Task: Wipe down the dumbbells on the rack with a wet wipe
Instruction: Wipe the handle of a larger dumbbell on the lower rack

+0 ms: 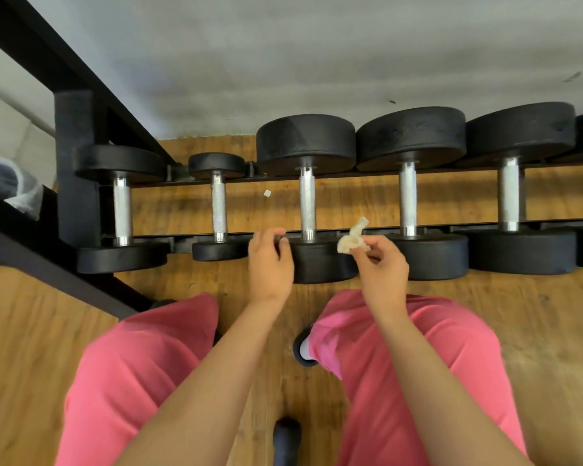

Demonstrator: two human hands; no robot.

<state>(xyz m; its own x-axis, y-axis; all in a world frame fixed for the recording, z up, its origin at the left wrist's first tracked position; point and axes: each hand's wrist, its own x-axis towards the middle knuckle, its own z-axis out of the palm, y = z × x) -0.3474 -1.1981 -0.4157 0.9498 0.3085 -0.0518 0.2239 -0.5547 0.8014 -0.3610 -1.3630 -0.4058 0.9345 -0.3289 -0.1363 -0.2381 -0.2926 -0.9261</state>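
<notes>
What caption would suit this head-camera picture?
Right hand pinches a crumpled whitish wet wipe over racked black silver-handled dumbbells; left hand alongside.

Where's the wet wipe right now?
Head view, just right of centre: the crumpled wet wipe is pinched in the right hand, over the near head of the third dumbbell from the left.

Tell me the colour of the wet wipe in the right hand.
Off-white, slightly yellowish; the head view shows the wet wipe crumpled in the right hand.
</notes>
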